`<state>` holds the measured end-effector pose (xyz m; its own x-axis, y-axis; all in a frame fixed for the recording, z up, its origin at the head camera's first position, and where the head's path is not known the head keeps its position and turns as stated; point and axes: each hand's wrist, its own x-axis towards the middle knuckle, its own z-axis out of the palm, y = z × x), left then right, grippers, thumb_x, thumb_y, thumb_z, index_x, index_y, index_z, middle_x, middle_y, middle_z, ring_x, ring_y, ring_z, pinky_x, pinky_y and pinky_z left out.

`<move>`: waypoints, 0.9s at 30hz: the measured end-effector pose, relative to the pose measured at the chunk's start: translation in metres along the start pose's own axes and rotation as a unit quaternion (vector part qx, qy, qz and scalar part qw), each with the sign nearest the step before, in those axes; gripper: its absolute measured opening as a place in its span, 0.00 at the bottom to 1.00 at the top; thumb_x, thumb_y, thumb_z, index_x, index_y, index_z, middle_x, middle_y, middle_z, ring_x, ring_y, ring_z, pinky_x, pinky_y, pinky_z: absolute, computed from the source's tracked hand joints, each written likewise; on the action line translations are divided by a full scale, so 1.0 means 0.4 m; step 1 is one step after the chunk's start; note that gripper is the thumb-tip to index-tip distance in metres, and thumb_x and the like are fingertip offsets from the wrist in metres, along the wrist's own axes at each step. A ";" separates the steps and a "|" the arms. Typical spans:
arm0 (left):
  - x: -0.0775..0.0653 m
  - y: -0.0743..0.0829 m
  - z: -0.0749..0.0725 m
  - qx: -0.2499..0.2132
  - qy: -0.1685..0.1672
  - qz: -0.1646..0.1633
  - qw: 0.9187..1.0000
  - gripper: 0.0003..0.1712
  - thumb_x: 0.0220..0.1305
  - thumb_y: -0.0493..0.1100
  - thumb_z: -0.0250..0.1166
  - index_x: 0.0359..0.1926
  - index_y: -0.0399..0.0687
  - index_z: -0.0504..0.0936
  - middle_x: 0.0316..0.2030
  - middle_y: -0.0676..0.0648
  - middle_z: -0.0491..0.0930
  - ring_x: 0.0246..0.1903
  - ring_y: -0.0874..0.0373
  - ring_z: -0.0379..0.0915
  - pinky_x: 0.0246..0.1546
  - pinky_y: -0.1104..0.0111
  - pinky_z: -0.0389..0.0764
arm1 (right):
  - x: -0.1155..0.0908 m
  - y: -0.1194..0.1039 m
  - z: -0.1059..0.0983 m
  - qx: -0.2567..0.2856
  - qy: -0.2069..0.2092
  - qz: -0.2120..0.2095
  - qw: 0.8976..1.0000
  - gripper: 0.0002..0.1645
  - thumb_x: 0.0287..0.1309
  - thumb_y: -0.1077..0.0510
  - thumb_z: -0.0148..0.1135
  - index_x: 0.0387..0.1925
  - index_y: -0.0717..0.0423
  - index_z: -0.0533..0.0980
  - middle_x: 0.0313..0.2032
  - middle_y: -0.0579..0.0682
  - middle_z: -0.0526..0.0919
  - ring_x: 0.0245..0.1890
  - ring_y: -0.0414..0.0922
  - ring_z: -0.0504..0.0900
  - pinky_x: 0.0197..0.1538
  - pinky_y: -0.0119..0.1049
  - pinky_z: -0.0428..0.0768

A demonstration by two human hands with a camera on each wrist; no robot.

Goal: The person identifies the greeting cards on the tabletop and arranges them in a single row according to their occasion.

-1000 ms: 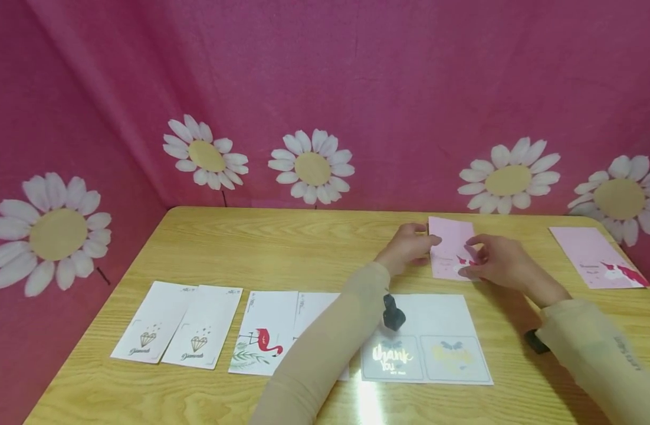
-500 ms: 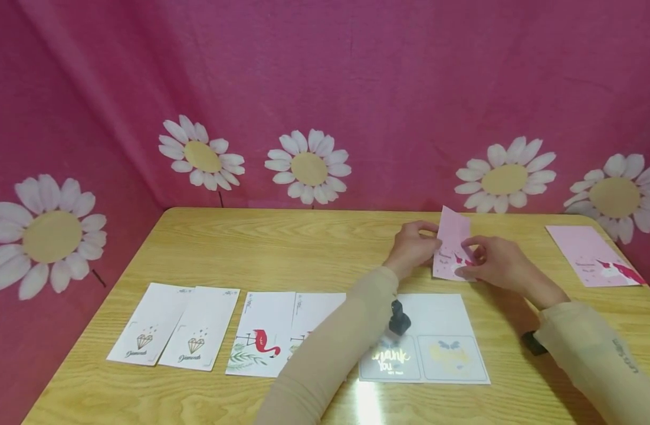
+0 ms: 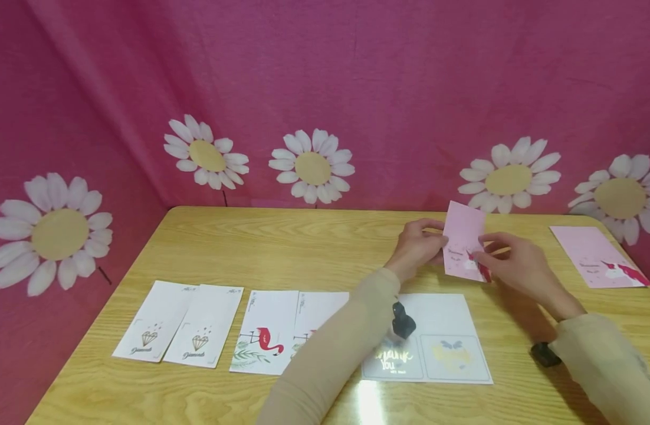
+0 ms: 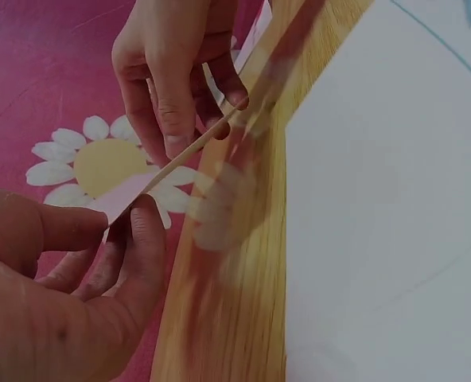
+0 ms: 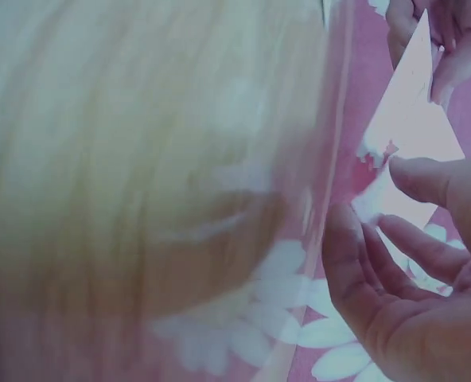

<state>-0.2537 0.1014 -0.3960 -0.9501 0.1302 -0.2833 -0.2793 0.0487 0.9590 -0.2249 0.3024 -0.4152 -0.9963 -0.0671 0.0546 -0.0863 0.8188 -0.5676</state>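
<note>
Near the back edge of the table, a pink unicorn card (image 3: 460,236) is held up, tilted, between both hands. My left hand (image 3: 416,245) pinches its left edge between thumb and fingers. On the opposite edge, my right hand (image 3: 516,262) pinches it near the red-maned unicorn print. The left wrist view shows the card (image 4: 132,191) almost edge-on, with a thumb and fingers on its two faces. In the right wrist view its printed face (image 5: 406,111) slants away from the right thumb.
A second pink unicorn card (image 3: 590,254) lies at the back right. Along the front lie diamond cards (image 3: 189,330), flamingo cards (image 3: 266,313) partly behind the left sleeve, and thank-you cards (image 3: 442,319). A pink daisy-print cloth (image 3: 388,106) hangs behind the wooden table (image 3: 282,248).
Both hands have shifted slightly right with the pink card, which now stands higher and more tilted. Its face looked creased earlier and now looks flat. The cards on the table stayed put.
</note>
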 end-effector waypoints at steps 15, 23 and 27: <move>-0.049 0.028 0.038 -0.053 -0.051 -0.009 0.997 0.11 0.63 0.30 0.68 0.46 0.46 0.84 0.33 0.45 0.87 0.31 0.51 0.85 0.49 0.50 0.86 | -0.053 0.010 -0.088 0.088 0.033 0.101 0.990 0.43 0.67 0.35 0.60 0.72 0.56 0.65 0.54 0.64 0.82 0.50 0.54 0.84 0.32 0.25 0.79; -0.067 0.020 0.058 0.005 -0.105 -0.016 0.994 0.13 0.64 0.31 0.69 0.48 0.46 0.81 0.33 0.48 0.84 0.28 0.54 0.83 0.42 0.56 0.89 | -0.092 0.043 -0.118 0.144 0.050 0.081 0.985 0.30 0.66 0.44 0.67 0.63 0.48 0.71 0.29 0.20 0.79 0.31 0.23 0.80 0.31 0.26 0.81; -0.073 0.022 0.069 0.037 -0.107 -0.007 0.994 0.15 0.64 0.33 0.70 0.50 0.49 0.81 0.32 0.50 0.82 0.25 0.55 0.82 0.38 0.59 0.89 | -0.117 0.053 -0.124 0.151 0.057 0.078 0.984 0.22 0.65 0.45 0.69 0.58 0.37 0.74 0.29 0.20 0.80 0.30 0.24 0.80 0.30 0.25 0.80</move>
<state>-0.2244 0.1251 -0.3798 -0.8929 0.3355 -0.3004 -0.2741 0.1243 0.9536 -0.1799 0.3512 -0.3891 -0.9918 0.1239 0.0301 0.0517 0.6064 -0.7935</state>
